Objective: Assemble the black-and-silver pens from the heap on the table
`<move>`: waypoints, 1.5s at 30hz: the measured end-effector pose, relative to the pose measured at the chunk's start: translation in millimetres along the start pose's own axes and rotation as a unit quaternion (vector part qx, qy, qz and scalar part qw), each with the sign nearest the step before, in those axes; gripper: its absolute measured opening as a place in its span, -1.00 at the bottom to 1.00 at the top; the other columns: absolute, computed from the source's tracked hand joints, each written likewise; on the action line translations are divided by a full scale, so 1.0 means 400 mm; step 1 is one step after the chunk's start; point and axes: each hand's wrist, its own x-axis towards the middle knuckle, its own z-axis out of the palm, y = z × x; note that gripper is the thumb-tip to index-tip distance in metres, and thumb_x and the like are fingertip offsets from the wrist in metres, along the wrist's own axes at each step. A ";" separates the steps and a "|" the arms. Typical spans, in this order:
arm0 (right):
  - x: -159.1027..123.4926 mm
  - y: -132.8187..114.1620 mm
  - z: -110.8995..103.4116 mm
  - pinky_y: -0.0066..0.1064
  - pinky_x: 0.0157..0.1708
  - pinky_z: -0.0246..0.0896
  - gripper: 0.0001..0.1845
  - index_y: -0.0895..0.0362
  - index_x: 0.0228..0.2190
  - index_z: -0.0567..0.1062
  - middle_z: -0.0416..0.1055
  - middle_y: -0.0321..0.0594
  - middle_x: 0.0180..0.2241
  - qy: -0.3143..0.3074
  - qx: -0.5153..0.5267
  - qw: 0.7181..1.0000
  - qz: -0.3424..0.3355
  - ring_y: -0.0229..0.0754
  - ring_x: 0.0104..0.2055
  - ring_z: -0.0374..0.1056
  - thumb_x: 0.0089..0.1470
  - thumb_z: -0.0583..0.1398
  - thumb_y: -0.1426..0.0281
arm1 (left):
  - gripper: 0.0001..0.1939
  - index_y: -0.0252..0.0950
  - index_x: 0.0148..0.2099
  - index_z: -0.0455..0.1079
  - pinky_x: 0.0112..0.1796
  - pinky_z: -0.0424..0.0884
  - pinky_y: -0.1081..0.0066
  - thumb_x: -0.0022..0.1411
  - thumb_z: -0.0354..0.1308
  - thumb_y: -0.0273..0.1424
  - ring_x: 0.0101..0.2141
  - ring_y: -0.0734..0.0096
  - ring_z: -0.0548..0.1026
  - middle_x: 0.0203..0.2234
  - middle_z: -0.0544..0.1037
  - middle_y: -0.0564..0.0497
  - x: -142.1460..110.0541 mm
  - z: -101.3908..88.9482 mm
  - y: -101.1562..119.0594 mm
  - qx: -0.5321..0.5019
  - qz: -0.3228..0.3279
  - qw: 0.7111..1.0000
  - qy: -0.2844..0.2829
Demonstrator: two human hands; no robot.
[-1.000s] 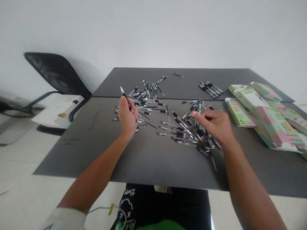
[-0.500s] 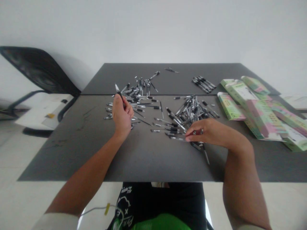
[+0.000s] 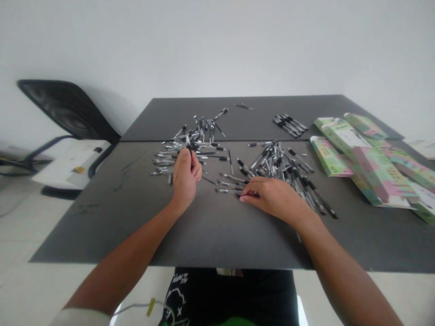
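My left hand [image 3: 186, 174] is closed in a fist around a pen [image 3: 188, 144], its clear tip and black grip pointing up and away from me. Behind that fist lies a loose heap of clear-and-black pen parts [image 3: 204, 131]. My right hand [image 3: 270, 197] is low over the table with thumb and fingers pinched together on a pen [image 3: 239, 195], most of which the fingers hide. Beside its fingertips are several pens in a rough row [image 3: 228, 184]. A larger heap of pens [image 3: 272, 158] spreads just beyond and under the right hand.
Pastel green and pink boxes [image 3: 380, 172] are piled on the right of the grey table [image 3: 102, 217]. A neat group of several pens [image 3: 290, 124] lies at the back, near one separate pen [image 3: 244, 106]. A black-backed chair [image 3: 68, 108] stands at the left.
My right hand has moved left, from the front of the large heap to the row of pens. The left hand has shifted slightly right and lower, still around its pen.
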 end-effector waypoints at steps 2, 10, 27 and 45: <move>0.003 0.001 -0.002 -0.32 -0.20 0.29 -0.83 0.00 -0.20 0.67 0.61 -0.25 -0.16 0.004 0.002 1.000 0.010 -0.08 -0.15 0.56 0.35 0.29 0.23 | -0.46 -0.23 -0.40 0.25 -0.69 -0.07 0.57 0.40 0.26 0.07 -0.73 0.64 0.00 -0.70 0.12 0.25 -0.006 0.004 0.001 0.007 0.004 1.000 -0.014; 0.006 0.004 -0.003 -0.31 -0.22 0.30 -0.80 -0.02 -0.20 0.69 0.63 -0.27 -0.15 -0.005 -0.013 1.000 0.019 -0.07 -0.13 0.57 0.37 0.27 0.21 | -0.42 -0.22 -0.40 0.24 -0.69 -0.06 0.56 0.32 0.28 0.16 -0.73 0.62 -0.02 -0.70 0.08 0.26 -0.017 0.017 0.006 0.033 0.013 0.998 -0.042; 0.012 -0.022 -0.001 -0.31 -0.23 0.38 -0.71 -0.01 -0.06 0.71 0.59 -0.19 -0.12 -0.047 -0.049 0.998 -0.002 -0.06 -0.08 0.58 0.45 0.18 0.24 | -0.43 -0.22 -0.39 0.23 -0.66 -0.02 0.57 0.34 0.23 0.15 -0.68 0.60 0.00 -0.67 0.08 0.25 -0.066 0.042 0.008 0.070 -0.038 0.992 -0.096; 0.031 -0.024 0.007 -0.34 -0.10 0.37 -0.64 0.04 0.01 0.60 0.59 -0.23 -0.17 0.238 0.495 0.833 0.069 -0.18 -0.17 0.44 0.33 0.29 0.08 | -0.53 -0.23 -0.32 0.25 -0.58 0.00 0.49 0.57 0.00 -0.02 -0.62 0.54 0.01 -0.61 0.09 0.22 -0.162 0.046 -0.002 0.075 -0.087 0.970 -0.213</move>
